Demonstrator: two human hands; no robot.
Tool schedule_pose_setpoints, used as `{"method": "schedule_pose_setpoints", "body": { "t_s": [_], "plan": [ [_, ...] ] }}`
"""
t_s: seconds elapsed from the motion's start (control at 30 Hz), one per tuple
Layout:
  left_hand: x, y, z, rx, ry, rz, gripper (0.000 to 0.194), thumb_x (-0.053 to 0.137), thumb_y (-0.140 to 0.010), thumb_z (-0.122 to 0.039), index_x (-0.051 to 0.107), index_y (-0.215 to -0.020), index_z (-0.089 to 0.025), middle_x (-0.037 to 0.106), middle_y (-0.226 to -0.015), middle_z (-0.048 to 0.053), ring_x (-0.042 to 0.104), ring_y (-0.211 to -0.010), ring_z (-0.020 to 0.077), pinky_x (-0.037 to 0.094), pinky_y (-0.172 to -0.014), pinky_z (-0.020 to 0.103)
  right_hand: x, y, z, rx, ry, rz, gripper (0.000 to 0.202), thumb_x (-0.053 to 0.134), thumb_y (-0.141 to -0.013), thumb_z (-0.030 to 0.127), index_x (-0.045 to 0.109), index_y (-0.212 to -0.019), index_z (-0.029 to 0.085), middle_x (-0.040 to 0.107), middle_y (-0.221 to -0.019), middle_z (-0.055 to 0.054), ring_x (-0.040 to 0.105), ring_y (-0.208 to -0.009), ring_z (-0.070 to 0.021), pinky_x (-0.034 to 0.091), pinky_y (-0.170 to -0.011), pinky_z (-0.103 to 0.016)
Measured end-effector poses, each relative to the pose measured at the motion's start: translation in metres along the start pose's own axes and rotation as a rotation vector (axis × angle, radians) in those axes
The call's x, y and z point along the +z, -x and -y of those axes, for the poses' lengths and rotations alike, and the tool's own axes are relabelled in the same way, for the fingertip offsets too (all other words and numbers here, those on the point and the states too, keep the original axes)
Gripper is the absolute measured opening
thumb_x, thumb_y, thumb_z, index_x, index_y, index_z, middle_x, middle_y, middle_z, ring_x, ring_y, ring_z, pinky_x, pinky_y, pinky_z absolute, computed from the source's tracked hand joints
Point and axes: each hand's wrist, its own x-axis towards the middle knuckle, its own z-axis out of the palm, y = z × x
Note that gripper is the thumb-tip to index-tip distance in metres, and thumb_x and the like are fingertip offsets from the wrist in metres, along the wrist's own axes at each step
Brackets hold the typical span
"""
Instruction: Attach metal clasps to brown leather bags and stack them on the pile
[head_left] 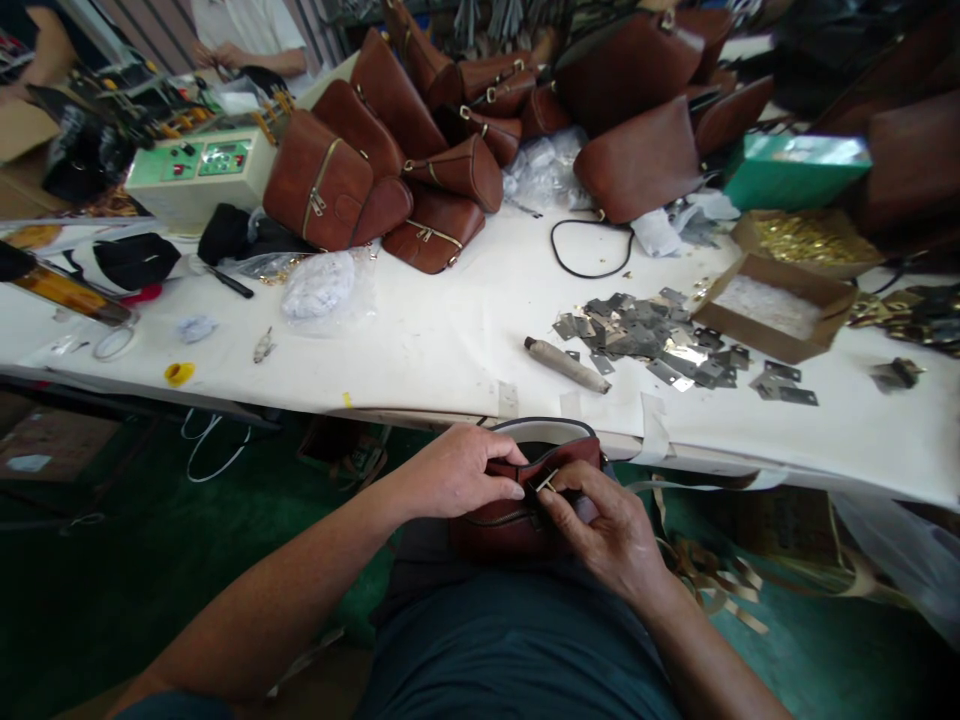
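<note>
A brown leather handbag (pixel 495 535) with a zipped front pocket rests on my lap against the table edge, its pale-lined mouth open upward. My left hand (pixel 461 472) is closed on the bag's front upper edge, thumb outside and fingers reaching toward the opening. Between the thumb and fingers of my right hand (pixel 611 525) is a small shiny metal fitting (pixel 547 482), held at the front of the bag just below its rim. The fitting's exact kind is too small to make out, and my fingers hide part of it.
On the white table (pixel 450 340) lie a wrapped rod (pixel 568 365) and a heap of thin metal plates (pixel 637 330). A box of gold fittings (pixel 810 240) and an open carton (pixel 772 305) stand right. Several brown bags (pixel 319 180) line the back. Another person's hands (pixel 225 55) show beyond.
</note>
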Motion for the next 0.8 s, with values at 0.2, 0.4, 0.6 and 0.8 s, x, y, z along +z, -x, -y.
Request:
{"method": "schedule_pose_setpoints", "body": {
  "t_s": [0.2,0.4,0.6,0.8],
  "plan": [
    [0.006,0.000,-0.004,0.011,-0.038,-0.007,0.022,0.072,-0.086,-0.022,0.081,-0.105,-0.020,0.079,-0.092,0.000,0.068,-0.079,0.0144,0.044,-0.072,0.024,0.004,-0.003,0.001,0.035,0.020,0.035,0.009,0.065,-0.100,0.022,0.063,-0.091,0.022,0.068,-0.084,0.002,0.063,-0.072,-0.0101,0.046,-0.067,-0.022],
    [0.018,0.004,-0.001,0.020,-0.124,-0.115,0.019,0.076,-0.085,-0.026,0.078,-0.103,-0.021,0.078,-0.096,0.000,0.070,-0.087,0.0171,0.045,-0.077,0.026,0.010,-0.004,0.004,0.113,0.013,-0.027,0.004,0.067,-0.099,0.026,0.067,-0.096,0.023,0.071,-0.090,0.001,0.068,-0.081,-0.0135,0.050,-0.074,-0.025],
    [0.014,0.012,-0.002,0.021,-0.059,-0.177,0.020,0.075,-0.084,-0.023,0.077,-0.104,-0.023,0.077,-0.098,-0.002,0.070,-0.088,0.0157,0.047,-0.080,0.026,-0.016,-0.003,0.009,0.030,0.045,-0.127,0.017,0.073,-0.094,0.026,0.069,-0.110,0.025,0.071,-0.108,-0.005,0.068,-0.101,-0.0196,0.054,-0.088,-0.031],
    [-0.005,0.019,-0.009,0.024,0.028,-0.089,0.024,0.074,-0.085,-0.024,0.077,-0.108,-0.025,0.078,-0.104,-0.003,0.070,-0.096,0.0164,0.048,-0.090,0.026,-0.037,-0.028,0.019,-0.133,0.289,0.048,0.032,0.074,-0.094,0.032,0.070,-0.125,0.028,0.070,-0.124,-0.007,0.055,-0.129,-0.0300,0.043,-0.105,-0.048]
  ]
}}
